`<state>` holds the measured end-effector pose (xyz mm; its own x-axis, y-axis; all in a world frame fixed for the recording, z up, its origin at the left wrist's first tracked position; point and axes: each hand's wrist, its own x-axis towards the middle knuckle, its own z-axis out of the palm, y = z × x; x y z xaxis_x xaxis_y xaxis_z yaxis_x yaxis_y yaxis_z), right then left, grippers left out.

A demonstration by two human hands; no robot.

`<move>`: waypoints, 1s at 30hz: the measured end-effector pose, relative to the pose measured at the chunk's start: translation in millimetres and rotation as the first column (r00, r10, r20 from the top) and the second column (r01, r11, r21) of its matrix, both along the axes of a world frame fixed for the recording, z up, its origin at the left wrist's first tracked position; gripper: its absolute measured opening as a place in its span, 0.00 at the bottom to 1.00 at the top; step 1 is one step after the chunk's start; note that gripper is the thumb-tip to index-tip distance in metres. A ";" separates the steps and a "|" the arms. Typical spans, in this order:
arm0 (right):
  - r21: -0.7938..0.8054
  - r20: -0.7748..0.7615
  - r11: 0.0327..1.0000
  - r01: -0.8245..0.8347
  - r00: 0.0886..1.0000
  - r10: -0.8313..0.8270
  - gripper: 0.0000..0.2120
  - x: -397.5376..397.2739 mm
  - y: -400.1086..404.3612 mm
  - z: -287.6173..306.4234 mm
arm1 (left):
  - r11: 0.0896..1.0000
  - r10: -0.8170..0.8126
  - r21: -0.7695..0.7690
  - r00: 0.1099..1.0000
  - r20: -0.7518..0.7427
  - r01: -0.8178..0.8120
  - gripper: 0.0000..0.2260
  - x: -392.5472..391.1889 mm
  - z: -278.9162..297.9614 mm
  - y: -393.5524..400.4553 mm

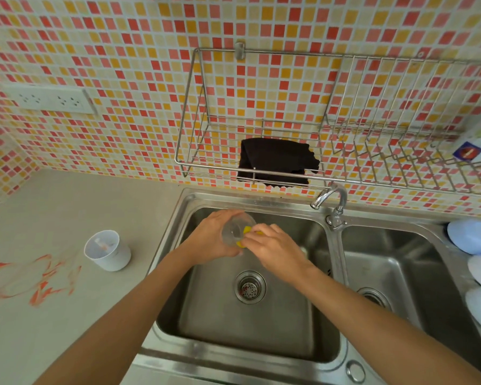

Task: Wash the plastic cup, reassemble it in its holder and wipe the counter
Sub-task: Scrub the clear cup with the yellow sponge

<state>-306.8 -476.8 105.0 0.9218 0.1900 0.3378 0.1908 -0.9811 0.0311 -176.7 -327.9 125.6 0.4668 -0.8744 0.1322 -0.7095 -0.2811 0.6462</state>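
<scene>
The clear plastic cup (236, 228) was held tilted over the left sink basin (245, 323), near its back edge. The left hand (211, 240) gripped its side; the right hand (272, 245) pinched a yellow sponge (247, 231) at its rim. A white holder (107, 250) stood on the grey counter (67, 315), beside orange smears (39, 282). Behind rose a tiled wall (122, 51) with a wire rack (261, 151).

- One view only, from a camera worn on the person's head.
- It looks forward and steeply down over the sink (178, 207), facing the tiled wall (122, 51).
- It sits close: both forearms reach in from the bottom edge.
- The wide lens bends the wire rack (261, 179) and counter (53, 218) toward the edges.
</scene>
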 end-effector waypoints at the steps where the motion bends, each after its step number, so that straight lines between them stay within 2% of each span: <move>1: -0.014 0.049 1.000 0.009 0.999 -0.009 0.11 -0.7 1.1 -1.1 | 1.000 0.013 -0.011 1.000 -0.003 -0.013 0.37 -1.2 1.0 0.2; 4: -0.016 0.110 1.000 0.025 0.994 -0.024 0.09 -1.2 8.8 -3.4 | 0.995 0.085 -0.061 0.989 0.121 -0.078 0.37 -6.2 -1.7 0.8; 6: 0.016 0.078 1.000 0.021 0.997 -0.022 0.09 0.3 10.6 -3.0 | 0.989 0.132 -0.087 0.977 0.168 -0.119 0.35 -7.0 -6.5 1.4; 8: 0.256 -0.080 0.965 0.054 0.996 -0.035 0.13 2.8 11.3 4.4 | 0.992 0.122 -0.048 0.981 0.153 -0.116 0.34 -5.2 -9.1 3.2; 9: 0.444 -0.206 0.885 0.140 0.977 -0.051 0.13 3.8 12.5 12.2 | 0.994 0.106 -0.025 0.982 0.154 -0.103 0.35 -3.7 -9.6 4.4; 10: 0.602 -0.321 0.766 0.226 0.947 -0.027 0.14 4.6 14.5 19.2 | 0.996 0.094 -0.005 0.983 0.155 -0.094 0.35 -2.2 -9.1 5.2; 11: 0.703 -0.379 0.651 0.286 0.925 0.003 0.14 6.3 14.8 21.7 | 0.996 0.088 0.017 0.984 0.153 -0.092 0.35 -0.3 -8.7 5.7; 12: 0.720 -0.395 0.628 0.297 0.918 0.018 0.14 8.3 14.0 22.2 | 0.996 0.084 0.032 0.986 0.145 -0.089 0.35 1.0 -8.2 5.6; 13: 0.682 -0.394 0.679 0.270 0.919 0.030 0.15 9.9 11.4 21.4 | 0.995 0.076 0.047 0.988 0.136 -0.083 0.35 1.4 -7.8 4.8; 14: 0.593 -0.375 0.779 0.204 0.926 0.044 0.15 10.4 7.9 19.4 | 0.996 0.060 0.064 0.990 0.131 -0.069 0.34 1.0 -7.6 3.7; 15: 0.422 -0.328 0.902 0.090 0.943 0.059 0.16 11.6 2.9 15.2 | 0.995 0.039 0.086 0.991 0.125 -0.050 0.34 -0.2 -7.1 2.8; 16: 0.185 -0.266 0.983 -0.015 0.962 0.064 0.17 14.0 -2.5 12.2 | 0.994 0.021 0.103 0.994 0.112 -0.032 0.35 -1.5 -6.9 2.0; 17: -0.023 -0.201 0.997 -0.080 0.977 0.074 0.16 16.3 -8.6 9.9 | 0.994 0.014 0.111 0.996 0.091 -0.024 0.35 -2.6 -6.8 1.2; 18: -0.160 -0.147 0.980 -0.116 0.985 0.092 0.14 17.7 -13.7 9.1 | 0.995 0.015 0.101 0.997 0.070 -0.022 0.35 -3.4 -5.7 0.7; 20: -0.222 -0.075 0.966 -0.133 0.990 0.119 0.13 16.8 -18.2 12.4 | 0.996 0.020 0.082 0.999 0.046 -0.024 0.35 -2.7 -2.4 -1.1; 23: -0.084 -0.049 0.996 -0.029 0.999 0.025 0.16 12.5 -9.7 8.7 | 0.996 0.002 0.085 0.999 0.044 -0.006 0.36 1.0 -0.8 -3.9; 25: 0.180 -0.128 0.979 0.098 0.989 -0.076 0.18 8.5 6.2 2.2 | 0.996 -0.005 0.089 0.998 0.062 0.000 0.35 0.5 1.3 -4.2; 27: 0.513 -0.261 0.826 0.235 0.959 -0.111 0.16 5.0 18.6 5.0 | 0.994 -0.017 0.109 0.996 0.085 0.008 0.34 -1.2 2.8 -3.6; 29: 0.667 -0.368 0.665 0.336 0.925 -0.099 0.14 2.4 21.9 9.6 | 0.991 -0.032 0.136 0.994 0.108 0.017 0.34 -3.4 3.0 -2.1; 30: 0.689 -0.396 0.628 0.361 0.914 -0.092 0.13 1.2 20.0 9.6 | 0.989 -0.034 0.145 0.993 0.109 0.018 0.34 -3.6 2.6 -1.8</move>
<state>-305.5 -456.8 114.6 0.9737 -0.2261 -0.0288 -0.1745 -0.6579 -0.7326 -180.3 -329.7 128.2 0.4328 -0.8999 0.0537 -0.7827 -0.3455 0.5177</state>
